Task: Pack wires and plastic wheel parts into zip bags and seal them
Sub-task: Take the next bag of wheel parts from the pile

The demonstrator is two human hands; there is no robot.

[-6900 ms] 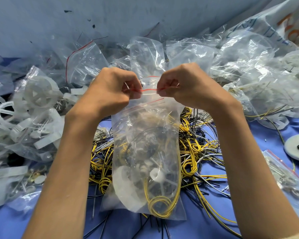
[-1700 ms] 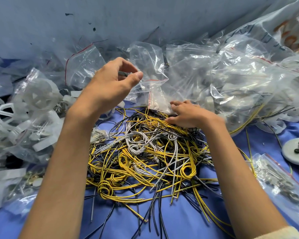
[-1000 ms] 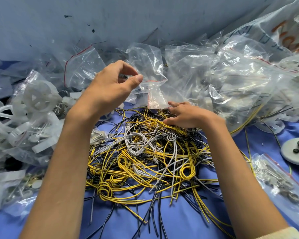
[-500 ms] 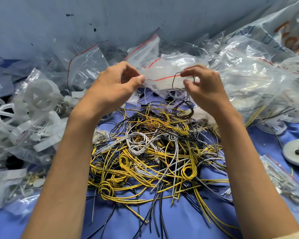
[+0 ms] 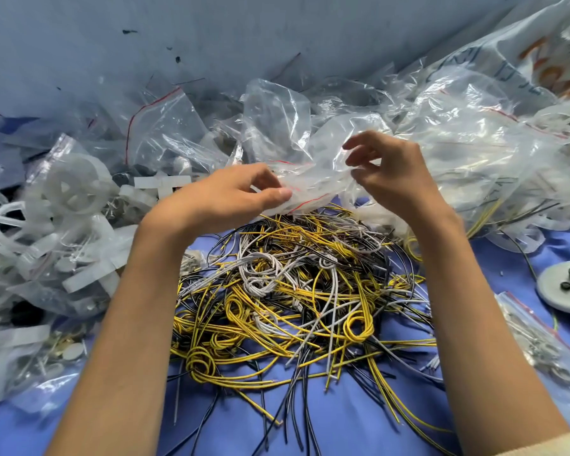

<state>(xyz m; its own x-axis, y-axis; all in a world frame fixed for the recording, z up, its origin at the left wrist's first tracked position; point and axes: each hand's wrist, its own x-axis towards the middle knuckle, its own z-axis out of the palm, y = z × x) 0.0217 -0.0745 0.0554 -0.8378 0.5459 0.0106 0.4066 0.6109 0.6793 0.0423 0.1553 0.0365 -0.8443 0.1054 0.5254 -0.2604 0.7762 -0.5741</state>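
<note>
Left hand [image 5: 231, 197] pinches zip bag [image 5: 313, 181]; right hand [image 5: 399, 174] hovers, fingers [image 5: 366, 138] loosely curled.

Wire tangle [image 5: 287, 291] fills the centre; bag heaps [image 5: 458, 153] block left and rear; near cloth [image 5: 343, 429] open

The filled bag that both hands were pressing shut 6.9 s ago is no longer held. An empty zip bag [image 5: 316, 182] has since been drawn from the heap to the far edge of the wire pile [image 5: 290, 291]. Its red-lined mouth is now pinched by the left hand [image 5: 231, 195], which has been lowered. The right hand [image 5: 392, 172] has been lifted off the wires to the bag's mouth. The black wire pinched there 0.5 s ago is no longer seen.
</note>
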